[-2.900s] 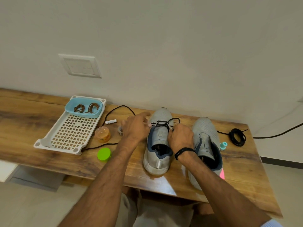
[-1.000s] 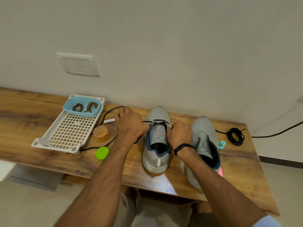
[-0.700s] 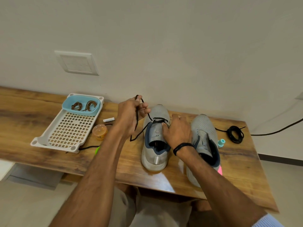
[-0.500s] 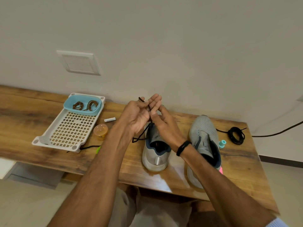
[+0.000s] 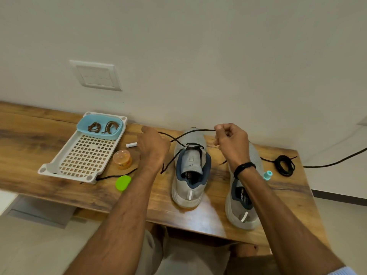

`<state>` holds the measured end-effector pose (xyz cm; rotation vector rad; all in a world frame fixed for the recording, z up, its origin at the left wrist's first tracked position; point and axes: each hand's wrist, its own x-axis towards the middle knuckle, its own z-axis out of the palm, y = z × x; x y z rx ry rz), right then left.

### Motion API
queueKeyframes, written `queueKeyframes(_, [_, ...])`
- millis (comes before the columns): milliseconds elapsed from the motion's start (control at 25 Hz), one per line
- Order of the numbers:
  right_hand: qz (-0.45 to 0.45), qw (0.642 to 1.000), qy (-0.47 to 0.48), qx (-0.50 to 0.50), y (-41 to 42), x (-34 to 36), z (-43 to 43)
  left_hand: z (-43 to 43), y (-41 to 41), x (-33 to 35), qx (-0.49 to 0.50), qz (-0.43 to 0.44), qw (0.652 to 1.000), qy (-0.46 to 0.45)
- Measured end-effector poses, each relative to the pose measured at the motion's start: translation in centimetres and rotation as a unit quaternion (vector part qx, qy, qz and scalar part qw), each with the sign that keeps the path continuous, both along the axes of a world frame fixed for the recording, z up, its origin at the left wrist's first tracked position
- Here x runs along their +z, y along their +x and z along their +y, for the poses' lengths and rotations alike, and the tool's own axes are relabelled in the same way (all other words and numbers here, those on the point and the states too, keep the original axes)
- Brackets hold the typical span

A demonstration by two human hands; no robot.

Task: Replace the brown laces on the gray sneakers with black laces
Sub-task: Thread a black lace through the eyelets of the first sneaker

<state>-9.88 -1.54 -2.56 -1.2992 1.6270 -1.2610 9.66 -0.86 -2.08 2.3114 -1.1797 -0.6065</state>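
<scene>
Now L hand & R hand grip thin black lace.

Crossed black lace over gray sneaker; brown laces coiled.

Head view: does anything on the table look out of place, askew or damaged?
Nothing looks damaged or spilled. The right sneaker sits nearer the front edge of the table than the left sneaker, its heel close to that edge. A stretch of the black lace lies loose beside the near corner of the white tray.
</scene>
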Motion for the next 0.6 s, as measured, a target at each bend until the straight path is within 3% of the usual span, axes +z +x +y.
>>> queueKeyframes(40, [0.004, 0.999, 0.021, 0.045, 0.3, 0.0, 0.2, 0.2, -0.6, 0.1, -0.005, -0.058, 0.998, -0.012])
queueKeyframes(120, [0.013, 0.988, 0.052, 0.146, 0.9, -0.1, 0.4, 0.4, -1.6, 0.5, -0.065, -0.099, 0.984, -0.137])
queueKeyframes(200, [-0.006, 0.979, 0.053, 0.199, 1.5, -0.1, 0.6, 0.2, -2.5, 0.4, -0.185, -0.055, 0.967, -0.167])
queueKeyframes(320, [-0.048, 0.984, 0.038, 0.17, 1.3, 0.3, 0.4, -0.1, -3.0, 0.2, -0.273, 0.073, 0.955, -0.093])
queueKeyframes(520, [0.059, 0.993, 0.035, 0.095, -0.2, -0.3, -0.5, -0.1, -1.0, -0.1, -0.104, -0.108, 0.983, -0.103])
queueKeyframes(600, [0.062, 0.991, 0.045, 0.114, -0.1, -0.5, -0.4, 0.0, -0.7, -0.5, -0.106, -0.16, 0.977, -0.093])
